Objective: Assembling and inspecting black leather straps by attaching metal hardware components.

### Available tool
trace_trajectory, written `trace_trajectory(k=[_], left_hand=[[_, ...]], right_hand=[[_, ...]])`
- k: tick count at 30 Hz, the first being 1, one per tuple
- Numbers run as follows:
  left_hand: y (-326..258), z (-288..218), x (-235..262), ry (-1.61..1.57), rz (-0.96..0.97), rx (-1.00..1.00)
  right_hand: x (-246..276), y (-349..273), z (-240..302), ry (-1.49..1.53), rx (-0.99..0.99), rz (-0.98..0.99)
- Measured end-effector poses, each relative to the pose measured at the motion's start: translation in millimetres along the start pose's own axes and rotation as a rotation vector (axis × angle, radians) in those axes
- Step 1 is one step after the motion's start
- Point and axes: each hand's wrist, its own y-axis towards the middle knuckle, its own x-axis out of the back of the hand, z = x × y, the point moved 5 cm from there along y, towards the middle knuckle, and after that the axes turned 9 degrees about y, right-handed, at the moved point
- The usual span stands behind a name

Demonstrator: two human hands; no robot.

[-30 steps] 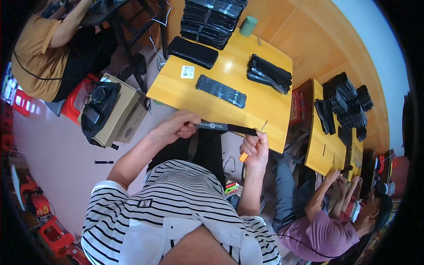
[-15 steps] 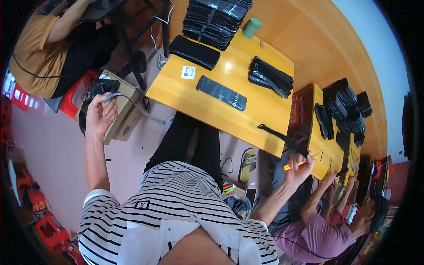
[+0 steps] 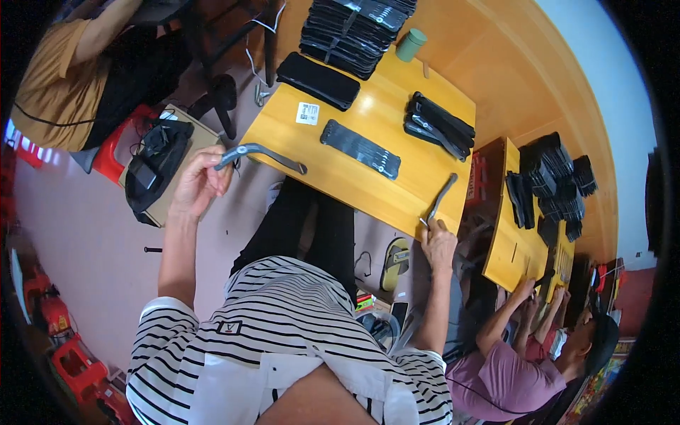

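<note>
My left hand (image 3: 200, 180) pinches one end of a dark grey strap (image 3: 265, 151) at the table's left front edge. The strap's free end curves out over the tabletop. At the right front edge, my right hand (image 3: 439, 244) is closed on another dark strap (image 3: 444, 195), which points up over the table. A thin pale tip pokes out beside its fingers; the rest of that tool is hidden in the hand. Between the hands, on the yellow table (image 3: 340, 180), lies a flat pack of dark straps (image 3: 361, 149).
Farther back stand a tall stack of black packs (image 3: 340, 42), a black bundle (image 3: 317, 81), a white label (image 3: 307, 113), a green canister (image 3: 411, 44) and a strap pile (image 3: 438, 127). A co-worker (image 3: 510, 375) sits at the right, another person (image 3: 60, 78) at the upper left.
My left hand has moved right, bringing its strap over the table edge. My right hand has moved up and left with its strap swung upright; the tool's orange handle is out of sight.
</note>
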Motion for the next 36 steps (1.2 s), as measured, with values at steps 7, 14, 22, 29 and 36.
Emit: trace_trajectory(k=[7, 14, 22, 29, 36], left_hand=[[0.3, 24.1, -24.0, 0.137, 0.053, 0.026], [-10.1, 80.0, -81.6, 0.310, 0.092, 0.197], [-20.6, 109.0, -98.9, 0.279, 0.308, 0.242], [21.4, 91.4, -67.8, 0.282, 0.169, 0.236], [32.9, 88.8, -74.1, 0.287, 0.081, 0.192]], right_hand=[[14.2, -12.3, 52.4, 0.771, -0.352, -0.196], [-6.5, 20.7, 204.1, 2.062, -0.552, 0.429], [-2.3, 24.3, 192.5, 1.878, -0.493, 0.300], [-14.6, 19.0, 185.9, 1.583, -0.096, 0.938], [-21.0, 30.2, 165.4, 1.385, -0.123, 0.995]])
